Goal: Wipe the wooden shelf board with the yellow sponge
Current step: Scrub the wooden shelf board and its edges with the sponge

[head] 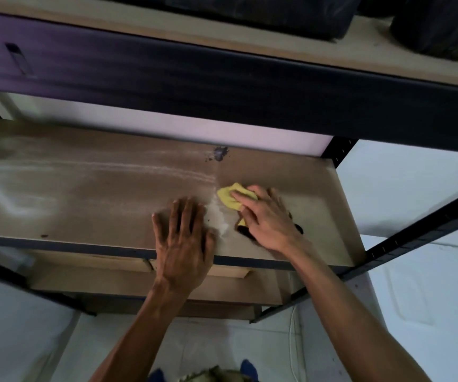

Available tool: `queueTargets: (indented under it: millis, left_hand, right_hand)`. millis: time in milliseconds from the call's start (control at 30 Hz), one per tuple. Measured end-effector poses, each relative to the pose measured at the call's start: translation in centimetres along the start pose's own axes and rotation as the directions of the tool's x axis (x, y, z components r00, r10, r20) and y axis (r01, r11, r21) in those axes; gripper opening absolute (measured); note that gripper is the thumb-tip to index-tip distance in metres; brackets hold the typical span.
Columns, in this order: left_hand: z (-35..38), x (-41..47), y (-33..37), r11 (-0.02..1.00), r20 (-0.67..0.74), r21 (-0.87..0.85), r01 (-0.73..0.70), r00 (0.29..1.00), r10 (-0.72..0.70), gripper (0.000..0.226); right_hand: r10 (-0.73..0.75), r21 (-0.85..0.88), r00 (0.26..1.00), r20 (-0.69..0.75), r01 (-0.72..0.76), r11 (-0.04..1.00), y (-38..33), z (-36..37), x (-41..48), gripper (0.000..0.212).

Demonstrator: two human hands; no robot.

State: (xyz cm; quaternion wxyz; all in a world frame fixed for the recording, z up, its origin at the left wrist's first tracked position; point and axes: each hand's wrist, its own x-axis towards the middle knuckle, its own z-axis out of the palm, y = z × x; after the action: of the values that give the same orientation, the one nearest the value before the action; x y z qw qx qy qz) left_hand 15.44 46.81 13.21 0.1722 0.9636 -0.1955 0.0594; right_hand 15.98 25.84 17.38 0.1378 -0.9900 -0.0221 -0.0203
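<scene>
Extends both bare forearms, left forearm (139,326) and right forearm (346,312), toward the right half of the shelf board (84,194). Lays left grip (183,244) flat, palm down, just inside the front edge, fingers straight and slightly spread, wrist out past that edge. Sets right grip (263,219) just beside it, nearer the right end, knuckles raised, fingers bent over the yellow sponge (226,198), clutching it down on the board.

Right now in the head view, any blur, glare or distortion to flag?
Head view: dim overall; motion blur smears the dark upper beam; the wide-angle lens bends the shelf edges; pale streaks, sheen or dust, cross the wooden shelf board; the yellow sponge, left hand and right hand are readable, slightly soft.
</scene>
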Motion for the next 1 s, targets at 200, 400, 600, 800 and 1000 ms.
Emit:
queueTargets:
  millis: [200, 400, 600, 800, 1000]
  left_hand:
    - [-0.3, -0.1, 0.3, 0.999, 0.019, 0.028, 0.022, 1.0, -0.023, 0.066]
    - [0.0, -0.1, 0.2, 0.999, 0.019, 0.032, 0.017, 1.0, -0.018, 0.067]
    - [-0.2, -0.1, 0.1, 0.999, 0.001, 0.038, -0.002, 1.0, 0.002, 0.062]
    - [0.0, -0.1, 0.0, 0.999, 0.03, 0.034, 0.016, 0.999, -0.017, 0.064]
    - [0.1, 0.0, 0.0, 0.999, 0.047, 0.038, 0.022, 0.999, -0.024, 0.064]
  right_hand:
    - [0.551, -0.029, 0.781, -0.295, -0.584, 0.812, 10.7, -4.7, 1.8, 0.046]
    - [0.422, -0.07, 0.903, -0.076, -0.427, 0.901, 8.0, -1.8, 2.3, 0.051]
    - [-0.039, 0.071, 0.998, 0.05, 0.035, 0.997, 4.0, -0.6, 0.0, 0.047]
    - [0.538, 0.028, 0.811, -0.228, -0.547, 0.837, 12.8, -4.3, 4.7, 0.045]
    - [0.358, -0.011, 0.929, -0.092, -0.36, 0.933, 8.7, -1.4, 5.8, 0.054]
